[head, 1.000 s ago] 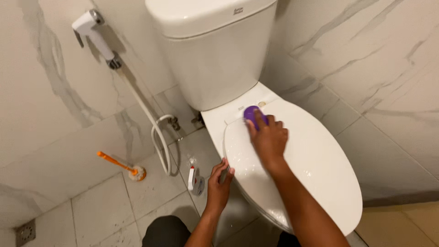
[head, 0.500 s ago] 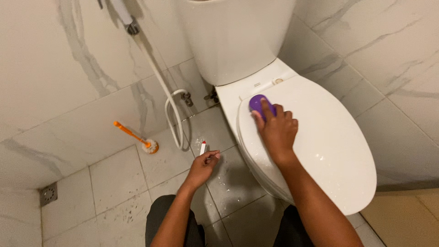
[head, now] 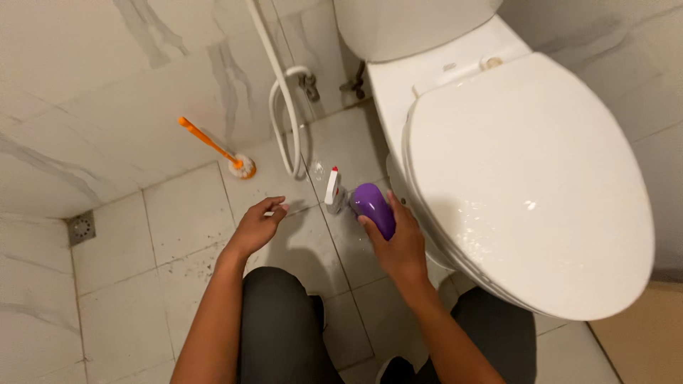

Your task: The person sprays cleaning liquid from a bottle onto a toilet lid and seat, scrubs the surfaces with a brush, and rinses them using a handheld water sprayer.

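- The right hand [head: 400, 245] has come off the closed toilet lid [head: 526, 185] and now sits low beside the bowl's left flank, over the floor tiles [head: 185, 227].
- Its grip is closed around a purple scrubbing pad [head: 374, 208], fingers wrapped along the near side, so the pad has left the lid with the hand; half a second ago it was pressed flat on the lid's rear part.
- The pad now lies just beside a small spray bottle [head: 333, 190] with a white and red head standing on the floor; whether the two touch cannot be told.
- The left hand [head: 257, 226] hovers over the tiles to the left of that bottle, fingers loosely open and holding nothing, near the bottle but apart from it. In the earlier frame it hung close to the bottle as well.
- A wet sheen shows on the lid, which suggests the wiping of that surface has paused, with both hands gathered around the bottle.
- The view has dropped and swung left: the tank is almost cut off, while the floor drain [head: 80, 227], the orange-handled toilet brush [head: 217, 151] and the white hose [head: 283, 107] against the wall are now plain.
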